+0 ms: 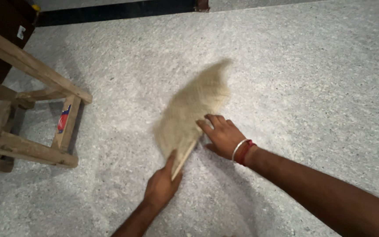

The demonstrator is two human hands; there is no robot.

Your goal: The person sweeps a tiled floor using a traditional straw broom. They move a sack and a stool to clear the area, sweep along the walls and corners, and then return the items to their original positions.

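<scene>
Fingers of my left hand [161,186] clench the thin wooden handle at the base of a straw broom [194,109].

Head view, item one: broom, blurred, long axis running up and right from that grip, bristles fanned over the speckled grey floor [312,79].

Item two: right hand [222,134], nearer the bristles, fingers spread flat and touching the lower bristle edge, gripping nothing.

Item three: wooden stool frame [31,109], well apart at left.

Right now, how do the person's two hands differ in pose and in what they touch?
The left hand is closed around the broom's thin handle; the right hand lies open, fingers spread, against the bristles of the broom. The right wrist wears bangles; the left wrist shows none. Both hands touch the same broom above the speckled floor.
</scene>
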